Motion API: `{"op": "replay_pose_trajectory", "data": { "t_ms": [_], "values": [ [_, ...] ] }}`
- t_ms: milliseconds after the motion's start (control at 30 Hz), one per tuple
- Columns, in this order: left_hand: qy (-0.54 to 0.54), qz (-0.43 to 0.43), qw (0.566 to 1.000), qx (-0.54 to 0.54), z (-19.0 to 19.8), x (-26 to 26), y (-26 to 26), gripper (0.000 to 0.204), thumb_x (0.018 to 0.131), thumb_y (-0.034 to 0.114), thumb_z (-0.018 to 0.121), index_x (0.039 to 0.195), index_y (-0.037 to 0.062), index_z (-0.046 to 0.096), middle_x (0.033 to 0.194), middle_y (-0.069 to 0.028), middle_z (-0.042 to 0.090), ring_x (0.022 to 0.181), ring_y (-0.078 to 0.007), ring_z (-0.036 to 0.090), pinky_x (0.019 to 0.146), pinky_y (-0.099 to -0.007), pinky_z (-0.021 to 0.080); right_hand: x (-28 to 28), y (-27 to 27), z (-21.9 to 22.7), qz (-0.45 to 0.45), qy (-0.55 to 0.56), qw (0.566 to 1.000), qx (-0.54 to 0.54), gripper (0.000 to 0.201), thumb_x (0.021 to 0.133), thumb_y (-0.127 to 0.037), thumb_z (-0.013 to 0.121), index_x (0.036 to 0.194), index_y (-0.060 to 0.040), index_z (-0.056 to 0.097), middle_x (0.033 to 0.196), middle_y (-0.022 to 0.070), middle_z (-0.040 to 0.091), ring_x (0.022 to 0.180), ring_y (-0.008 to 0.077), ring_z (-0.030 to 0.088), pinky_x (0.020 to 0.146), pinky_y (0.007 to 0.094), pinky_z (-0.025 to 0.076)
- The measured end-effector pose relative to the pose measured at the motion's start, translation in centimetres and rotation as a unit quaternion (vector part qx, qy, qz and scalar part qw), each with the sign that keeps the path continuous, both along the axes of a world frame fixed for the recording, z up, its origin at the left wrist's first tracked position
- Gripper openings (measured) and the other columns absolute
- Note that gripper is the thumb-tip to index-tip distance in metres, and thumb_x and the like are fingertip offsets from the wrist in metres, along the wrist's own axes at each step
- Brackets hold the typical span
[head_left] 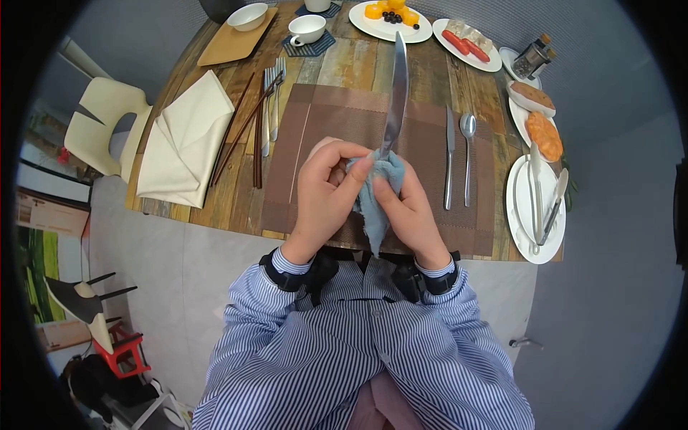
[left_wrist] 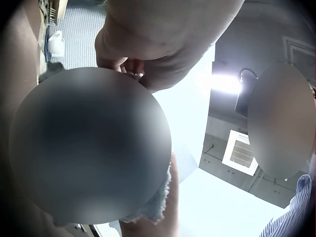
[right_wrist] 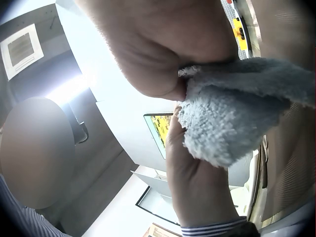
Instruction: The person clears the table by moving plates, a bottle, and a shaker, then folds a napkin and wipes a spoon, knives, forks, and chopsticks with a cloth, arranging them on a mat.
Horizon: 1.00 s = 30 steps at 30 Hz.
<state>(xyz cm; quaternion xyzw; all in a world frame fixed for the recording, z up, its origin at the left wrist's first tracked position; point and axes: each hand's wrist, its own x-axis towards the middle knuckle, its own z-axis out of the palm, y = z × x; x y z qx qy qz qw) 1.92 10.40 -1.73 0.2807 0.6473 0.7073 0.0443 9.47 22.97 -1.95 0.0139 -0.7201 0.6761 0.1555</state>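
Observation:
Over the brown placemat (head_left: 322, 129), both hands meet at a fluffy light blue cloth (head_left: 373, 215) wrapped about the lower part of a knife (head_left: 398, 86). The knife's long shiny blade points up and away from the body, its handle hidden by cloth and fingers. My left hand (head_left: 326, 190) pinches the cloth near the blade's base between thumb and curled fingers. From the other side, my right hand (head_left: 410, 211) grips the cloth with its thumb on top. In the right wrist view, the cloth (right_wrist: 222, 118) hangs in a thick fold below the palm. A blurred oval covers much of the left wrist view.
Right of the hands lie a table knife (head_left: 450, 158) and a spoon (head_left: 467, 158). Forks (head_left: 274, 107), chopsticks (head_left: 244, 132) and a folded cream napkin (head_left: 186, 140) lie left. A plate with tongs (head_left: 517, 208) stands at the right edge; a cup (head_left: 307, 30) and fruit plate (head_left: 358, 25) stand behind.

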Motion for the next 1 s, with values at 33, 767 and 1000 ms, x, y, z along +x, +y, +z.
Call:
{"op": "replay_pose_trajectory", "data": {
  "t_ms": [33,767,1000],
  "values": [
    [0.017,0.011,1.000,0.010,0.1,0.0,0.1,0.011,0.085,0.004,0.064,0.094,-0.0025,0.061,0.091,-0.0043,0.053,0.081,-0.0099,0.051,0.070,-0.0205,0.041,0.1,0.0,0.1,0.010,-0.035,0.998,-0.052,0.035,0.098,-0.023,0.049,0.125,-0.0001,0.046,0.109,0.0064,0.056,0.101,0.0135,0.052,0.089,0.0264,0.042],
    [-0.215,-0.115,0.970,0.022,0.3,0.0,0.5,0.026,0.093,0.021,0.058,0.109,0.0012,0.062,0.088,0.0002,0.062,0.059,-0.0001,0.046,0.047,-0.0146,0.034,0.6,0.8,0.7,0.027,-0.073,0.994,-0.076,0.028,0.098,-0.019,0.047,0.115,0.0021,0.053,0.099,0.0065,0.060,0.092,0.0138,0.056,0.086,0.0291,0.045],
    [-0.281,-0.144,0.948,0.043,0.2,-1.1,0.5,0.027,0.093,0.023,0.058,0.107,0.0002,0.062,0.088,-0.0007,0.063,0.072,-0.0043,0.056,0.063,-0.0183,0.046,0.8,1.4,0.3,0.130,-0.093,0.984,-0.085,0.032,0.094,-0.006,0.044,0.125,0.0027,0.046,0.111,0.0091,0.054,0.102,0.0151,0.052,0.090,0.0294,0.043]
  ]
}}
